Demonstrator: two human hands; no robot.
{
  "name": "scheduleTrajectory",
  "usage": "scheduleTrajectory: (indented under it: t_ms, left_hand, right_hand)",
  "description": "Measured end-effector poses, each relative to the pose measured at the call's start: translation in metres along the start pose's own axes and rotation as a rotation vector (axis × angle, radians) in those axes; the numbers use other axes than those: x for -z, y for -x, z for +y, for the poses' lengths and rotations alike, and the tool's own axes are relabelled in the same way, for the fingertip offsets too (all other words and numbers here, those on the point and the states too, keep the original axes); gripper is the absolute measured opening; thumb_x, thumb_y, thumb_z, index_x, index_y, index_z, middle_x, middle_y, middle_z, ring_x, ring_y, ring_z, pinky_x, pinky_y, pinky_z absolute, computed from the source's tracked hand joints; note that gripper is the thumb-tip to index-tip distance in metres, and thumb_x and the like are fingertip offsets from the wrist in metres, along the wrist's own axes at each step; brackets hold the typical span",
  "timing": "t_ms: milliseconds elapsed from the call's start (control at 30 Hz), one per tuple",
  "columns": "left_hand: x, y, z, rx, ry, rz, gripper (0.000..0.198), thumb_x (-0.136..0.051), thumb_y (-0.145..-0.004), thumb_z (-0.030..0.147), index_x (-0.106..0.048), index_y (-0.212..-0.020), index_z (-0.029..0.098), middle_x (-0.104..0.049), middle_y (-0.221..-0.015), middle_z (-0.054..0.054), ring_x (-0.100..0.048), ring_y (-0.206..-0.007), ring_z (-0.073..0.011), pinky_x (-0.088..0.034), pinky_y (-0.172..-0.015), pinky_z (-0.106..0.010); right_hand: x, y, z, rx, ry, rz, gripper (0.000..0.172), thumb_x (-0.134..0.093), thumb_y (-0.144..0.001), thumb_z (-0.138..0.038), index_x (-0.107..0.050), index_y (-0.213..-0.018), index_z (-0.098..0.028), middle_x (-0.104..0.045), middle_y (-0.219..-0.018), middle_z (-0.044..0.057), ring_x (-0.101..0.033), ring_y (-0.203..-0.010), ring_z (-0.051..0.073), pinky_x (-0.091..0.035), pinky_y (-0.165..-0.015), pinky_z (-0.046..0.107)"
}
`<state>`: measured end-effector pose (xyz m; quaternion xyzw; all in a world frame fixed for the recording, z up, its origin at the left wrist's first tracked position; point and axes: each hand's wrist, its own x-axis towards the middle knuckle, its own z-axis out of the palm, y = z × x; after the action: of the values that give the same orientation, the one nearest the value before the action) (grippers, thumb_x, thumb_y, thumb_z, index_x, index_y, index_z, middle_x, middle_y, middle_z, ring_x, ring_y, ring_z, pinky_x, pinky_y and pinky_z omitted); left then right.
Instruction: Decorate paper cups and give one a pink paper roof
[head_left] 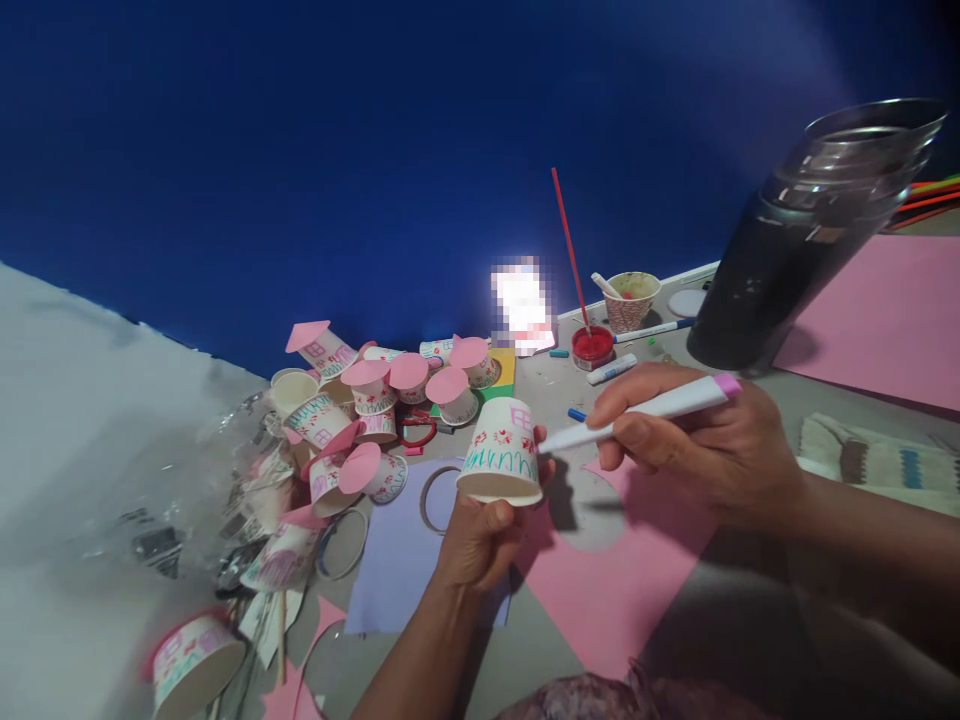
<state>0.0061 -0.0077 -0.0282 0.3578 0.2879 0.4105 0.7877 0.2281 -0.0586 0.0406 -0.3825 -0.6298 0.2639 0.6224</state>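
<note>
My left hand (487, 535) is closed around a white paper cup (499, 450), held upside down with its open rim tilted toward me. Red flowers, green grass strokes and a purple window are drawn on the cup's side. Between the fingers of my right hand (690, 440) is a white marker (652, 412) with a pink end. The marker's tip is at the cup's right side; whether it touches cannot be made out. Beneath the hands lie a cut pink sheet (622, 610) and a lilac sheet (397, 590).
Several decorated cups with pink paper roofs (409, 372) are heaped at left beside crumpled clear plastic (187, 490). A tape roll (343, 545) lies near them. Behind my hands stand a red paint pot (592, 347), a patterned cup (631, 305) and a tall dark bottle (787, 250).
</note>
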Motion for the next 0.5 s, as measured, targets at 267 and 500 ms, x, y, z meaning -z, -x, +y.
scheduleTrajectory:
  t_ms: [267, 500]
  left_hand:
    - [-0.006, 0.004, 0.002, 0.056, 0.065, -0.076, 0.077, -0.098, -0.06, 0.043, -0.067, -0.128, 0.03, -0.068, -0.143, -0.008, -0.048, -0.148, -0.0366, -0.049, -0.117, -0.051]
    - [-0.008, 0.001, -0.008, 0.1, -0.05, -0.071, 0.113, -0.102, -0.054, 0.042, -0.049, -0.152, 0.026, -0.069, -0.138, -0.017, -0.062, -0.133, -0.0414, -0.055, -0.108, -0.054]
  right_hand:
    - [-0.006, -0.001, 0.02, -0.083, 0.306, -0.071, 0.051, -0.084, -0.082, -0.046, -0.065, -0.122, -0.022, -0.076, -0.116, 0.009, -0.072, -0.087, 0.022, -0.059, -0.074, 0.036]
    - [-0.016, 0.006, 0.026, -0.021, 0.518, -0.25, 0.087, -0.093, -0.067, -0.048, -0.056, -0.137, -0.014, -0.072, -0.118, 0.016, -0.066, -0.104, 0.032, -0.056, -0.086, 0.046]
